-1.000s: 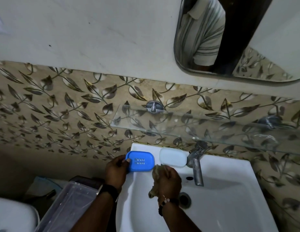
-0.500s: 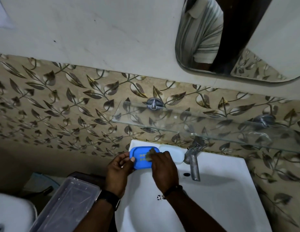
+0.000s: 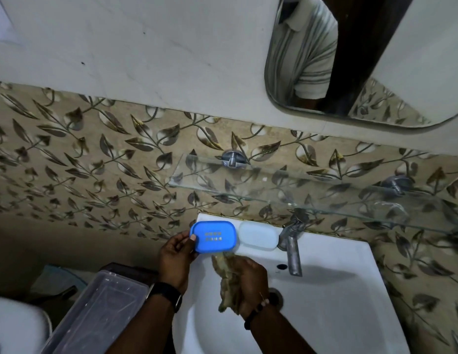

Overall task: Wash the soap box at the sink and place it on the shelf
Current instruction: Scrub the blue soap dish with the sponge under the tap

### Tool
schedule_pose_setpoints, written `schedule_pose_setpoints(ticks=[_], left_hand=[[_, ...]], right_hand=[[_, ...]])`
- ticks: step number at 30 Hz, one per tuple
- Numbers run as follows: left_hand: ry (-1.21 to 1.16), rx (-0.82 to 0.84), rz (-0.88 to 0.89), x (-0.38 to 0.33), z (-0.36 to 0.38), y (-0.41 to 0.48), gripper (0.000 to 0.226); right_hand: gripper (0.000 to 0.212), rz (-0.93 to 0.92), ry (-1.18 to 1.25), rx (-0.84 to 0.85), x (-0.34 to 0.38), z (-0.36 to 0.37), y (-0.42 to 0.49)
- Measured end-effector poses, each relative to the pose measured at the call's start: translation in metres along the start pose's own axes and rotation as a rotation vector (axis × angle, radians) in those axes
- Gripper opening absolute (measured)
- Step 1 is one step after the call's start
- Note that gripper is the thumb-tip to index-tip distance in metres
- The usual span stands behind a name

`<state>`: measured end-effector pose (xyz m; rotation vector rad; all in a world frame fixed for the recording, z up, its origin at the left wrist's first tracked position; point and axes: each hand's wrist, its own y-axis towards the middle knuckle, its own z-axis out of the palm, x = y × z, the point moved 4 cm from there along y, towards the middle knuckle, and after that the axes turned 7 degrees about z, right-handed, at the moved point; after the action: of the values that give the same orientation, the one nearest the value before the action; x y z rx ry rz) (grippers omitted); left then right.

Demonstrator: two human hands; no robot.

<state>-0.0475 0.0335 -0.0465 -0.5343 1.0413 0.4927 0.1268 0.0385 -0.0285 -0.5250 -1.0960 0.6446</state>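
A blue soap box tray (image 3: 214, 236) with drain slots lies on the back left rim of the white sink (image 3: 337, 290). My left hand (image 3: 175, 261) holds its left end with thumb and fingers. Beside it on the right lies the pale translucent lid (image 3: 258, 235). My right hand (image 3: 248, 284) is over the basin, just below the blue tray, shut on a greenish-brown scrub cloth (image 3: 226, 279) that hangs down. A glass shelf (image 3: 286, 185) is fixed to the tiled wall above the sink.
A metal tap (image 3: 290, 249) juts over the basin right of the lid. The drain (image 3: 275, 296) sits behind my right wrist. A clear plastic tub (image 3: 100, 310) stands at the lower left, a mirror (image 3: 363, 60) hangs at the upper right.
My right hand with the cloth has drawn back from the blue tray's top down over the basin. The left hand still holds the tray's left end.
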Motion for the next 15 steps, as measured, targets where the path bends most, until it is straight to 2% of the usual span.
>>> schedule_pose_setpoints(ticks=[2, 3, 6, 10, 15], left_hand=[[0.016, 0.014, -0.02, 0.001, 0.0, 0.008, 0.01], [0.037, 0.025, -0.027, 0.002, 0.0, 0.011, 0.01], [0.12, 0.055, -0.036, 0.006, 0.004, 0.02, 0.01], [0.216, 0.043, -0.048, 0.01, 0.004, 0.035, 0.014], [0.611, 0.067, 0.056, 0.012, 0.002, 0.057, 0.024]], right_hand=[[0.039, 0.066, 0.038, -0.029, -0.007, -0.002, 0.005], [0.042, 0.071, 0.046, -0.05, -0.007, -0.001, 0.007], [0.025, 0.015, 0.036, -0.112, 0.001, 0.005, 0.02], [0.017, 0.001, -0.065, -0.169, 0.006, 0.01, 0.038], [0.018, 0.011, -0.103, -0.188, 0.004, 0.013, 0.05]])
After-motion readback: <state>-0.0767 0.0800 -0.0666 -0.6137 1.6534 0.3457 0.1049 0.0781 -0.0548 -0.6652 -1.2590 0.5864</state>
